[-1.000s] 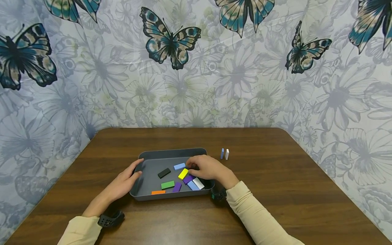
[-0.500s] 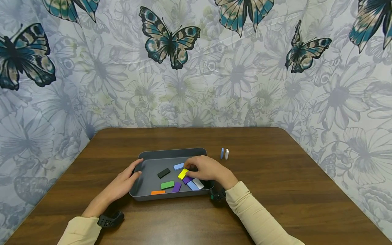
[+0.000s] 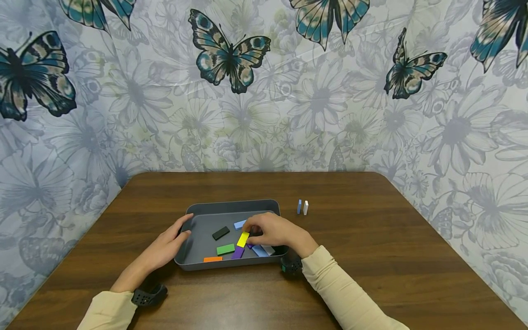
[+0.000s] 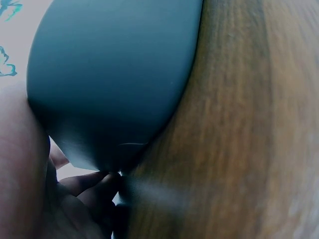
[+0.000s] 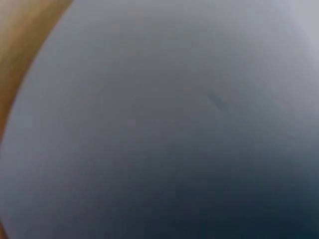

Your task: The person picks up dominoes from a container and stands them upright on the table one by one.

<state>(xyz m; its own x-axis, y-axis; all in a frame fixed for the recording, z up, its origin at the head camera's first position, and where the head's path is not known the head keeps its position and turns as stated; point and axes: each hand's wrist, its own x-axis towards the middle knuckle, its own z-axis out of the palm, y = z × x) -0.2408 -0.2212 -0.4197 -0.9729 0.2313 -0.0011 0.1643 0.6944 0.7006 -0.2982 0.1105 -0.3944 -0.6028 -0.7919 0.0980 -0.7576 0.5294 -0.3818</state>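
A dark grey tray (image 3: 200, 227) lies on the table with small coloured blocks in it. My left hand (image 3: 167, 244) holds its left end, thumb at the rim; the left wrist view shows curled fingers (image 4: 102, 191) by the tray's outer wall (image 4: 112, 74). Inside the tray, my right hand (image 3: 275, 230) pinches a yellow block (image 3: 243, 239) between thumb and fingers. In the head view that block overlaps a purple block (image 3: 238, 253). Close by lie a green block (image 3: 225, 249), a black block (image 3: 221, 233) and a light blue block (image 3: 239, 225). A blurred grey surface fills the right wrist view.
An orange block (image 3: 212, 259) lies along the tray's front wall. Under the right hand, a blue block (image 3: 259, 250) and a white block (image 3: 268, 250) are partly covered. Beyond the tray's right end, a blue block (image 3: 299, 206) and a white block (image 3: 305, 208) stand upright on the wooden table (image 3: 371, 256).
My right hand has shifted left and slightly toward me with the yellow block, which has turned steeper and come over by the purple block. The left hand and tray have stayed put.
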